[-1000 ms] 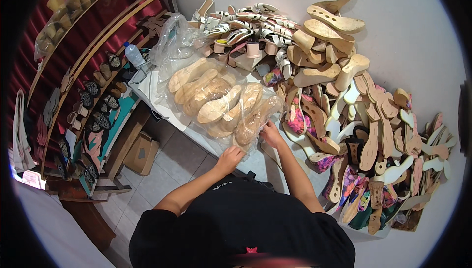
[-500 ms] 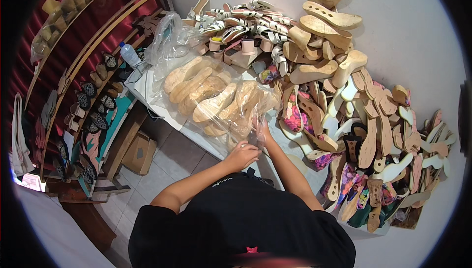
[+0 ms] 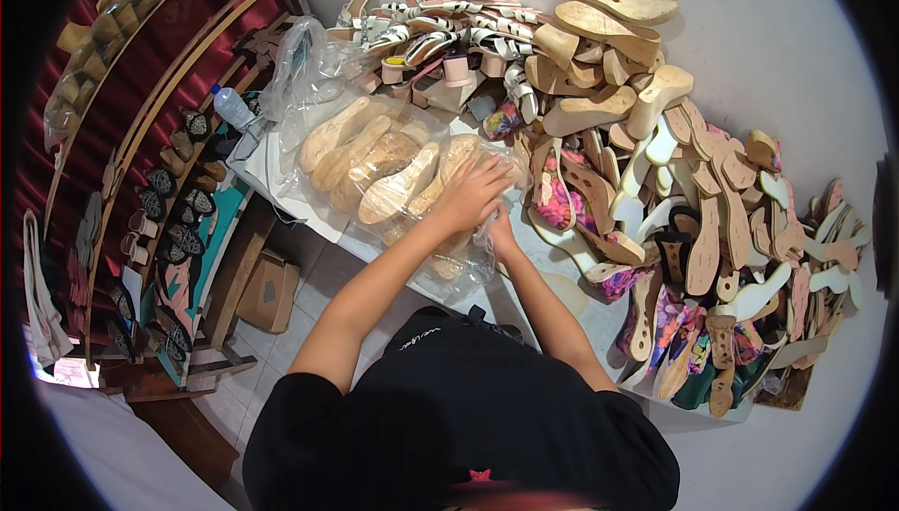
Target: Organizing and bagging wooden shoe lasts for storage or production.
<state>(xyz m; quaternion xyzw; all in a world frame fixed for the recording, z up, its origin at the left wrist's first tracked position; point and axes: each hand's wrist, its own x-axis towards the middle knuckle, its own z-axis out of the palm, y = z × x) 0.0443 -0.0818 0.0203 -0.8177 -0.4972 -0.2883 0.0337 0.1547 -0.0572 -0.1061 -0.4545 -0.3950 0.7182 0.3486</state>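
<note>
A large clear plastic bag [image 3: 323,71] lies on the table, with several pale wooden shoe soles [image 3: 398,188] inside it. My left hand [image 3: 473,194] rests flat on the bag's right part, fingers stretched over the soles under the plastic. Just below and to the right, my right hand [image 3: 501,230] is at the bag's edge, its fingers closed on the plastic. Part of the right hand's grip is hidden behind the left hand and the film.
Wooden soles and lasts [image 3: 609,33] are heaped along the wall, with floral-covered soles [image 3: 552,194] among them. White strappy sandals [image 3: 449,29] are piled at the back. To the left stand a water bottle [image 3: 231,106] and a shoe rack [image 3: 154,136]. A cardboard box [image 3: 269,291] sits on the floor.
My left hand has moved up from the bag's near edge and now lies spread on top of it. My right hand has shifted slightly up, still at the bag's edge.
</note>
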